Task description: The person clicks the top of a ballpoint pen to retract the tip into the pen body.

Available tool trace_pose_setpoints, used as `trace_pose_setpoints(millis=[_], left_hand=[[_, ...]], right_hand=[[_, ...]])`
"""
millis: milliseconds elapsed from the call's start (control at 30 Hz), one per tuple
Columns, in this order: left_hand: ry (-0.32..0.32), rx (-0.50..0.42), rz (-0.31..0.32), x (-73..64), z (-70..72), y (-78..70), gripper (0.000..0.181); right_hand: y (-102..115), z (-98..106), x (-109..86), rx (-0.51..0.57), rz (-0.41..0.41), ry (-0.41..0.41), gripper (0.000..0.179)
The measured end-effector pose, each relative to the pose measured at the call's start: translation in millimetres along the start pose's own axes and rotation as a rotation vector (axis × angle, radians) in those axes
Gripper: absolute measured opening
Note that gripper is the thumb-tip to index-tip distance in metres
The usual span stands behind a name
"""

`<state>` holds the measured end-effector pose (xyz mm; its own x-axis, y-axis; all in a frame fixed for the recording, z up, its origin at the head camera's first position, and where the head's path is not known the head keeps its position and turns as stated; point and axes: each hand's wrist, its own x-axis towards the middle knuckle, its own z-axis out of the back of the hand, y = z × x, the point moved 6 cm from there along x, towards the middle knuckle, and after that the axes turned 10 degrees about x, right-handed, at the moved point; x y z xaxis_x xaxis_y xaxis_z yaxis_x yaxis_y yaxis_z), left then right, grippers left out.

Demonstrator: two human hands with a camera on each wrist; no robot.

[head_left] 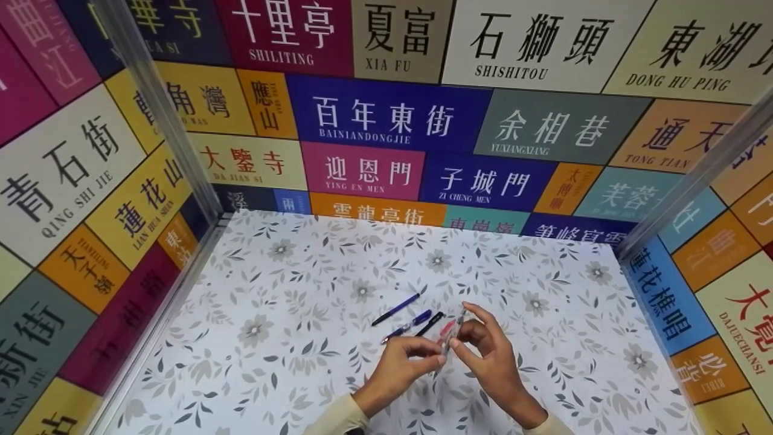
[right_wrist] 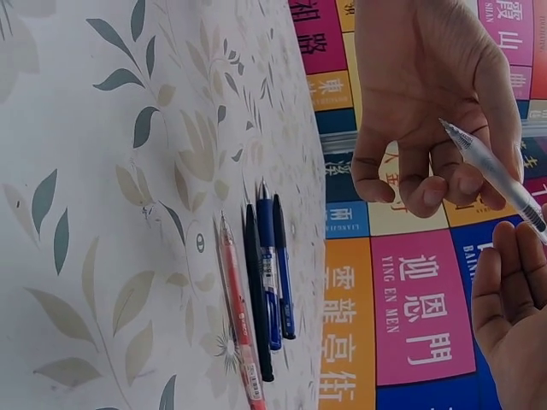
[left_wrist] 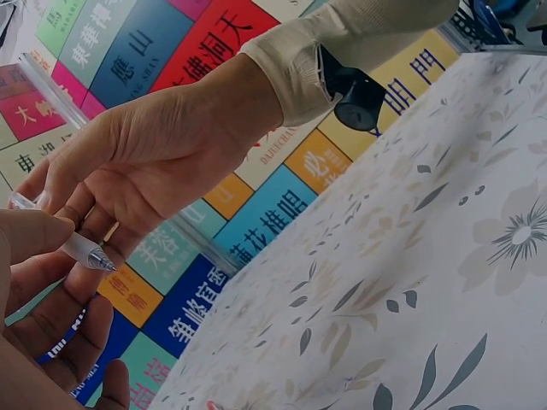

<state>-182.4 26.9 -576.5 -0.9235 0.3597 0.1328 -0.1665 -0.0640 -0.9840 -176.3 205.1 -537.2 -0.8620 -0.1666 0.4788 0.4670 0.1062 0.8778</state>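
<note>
So both hands are pinching the clear pen (head_left: 452,336) just above the bench's (head_left: 290,362) near edge, left hand (head_left: 395,368) by the tip, right hand (head_left: 489,356) curled round the barrel, and I'd keep it steady, clear of the other pens (right_wrist: 265,273).

We see a tabletop (head_left: 290,362) under floral-patterned covering; on it lie a slim blue pen (head_left: 395,309), a thicker blue pen (head_left: 410,324), a black pen (head_left: 430,323) and a red pen (right_wrist: 239,320), with colourful Chinese street-name signs (head_left: 386,115) walling it in
</note>
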Motion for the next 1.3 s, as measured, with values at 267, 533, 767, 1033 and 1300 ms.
trace_pose_setpoints(millis=[267,533,767,1033,1300], left_hand=[[-0.002,0.01,-0.012,-0.3,-0.1,1.2,0.016],[-0.007,-0.011,0.024,-0.5,-0.6,2.7,0.015],[-0.003,-0.023,0.021,-0.7,-1.5,3.0,0.017],[-0.006,-0.011,0.022,-0.1,-1.1,5.1,0.014],[0.007,-0.011,0.027,-0.7,0.4,4.8,0.014]], right_hand=[[-1.6,-0.7,-0.7,-0.012,0.002,0.001,0.069],[0.4,-1.5,1.0,0.008,0.035,0.027,0.068],[0.4,-1.4,1.3,0.003,0.029,0.02,0.068],[-0.5,-2.2,2.4,0.021,0.024,0.035,0.075],[-0.6,-2.3,3.8,-0.003,0.032,0.055,0.08]])
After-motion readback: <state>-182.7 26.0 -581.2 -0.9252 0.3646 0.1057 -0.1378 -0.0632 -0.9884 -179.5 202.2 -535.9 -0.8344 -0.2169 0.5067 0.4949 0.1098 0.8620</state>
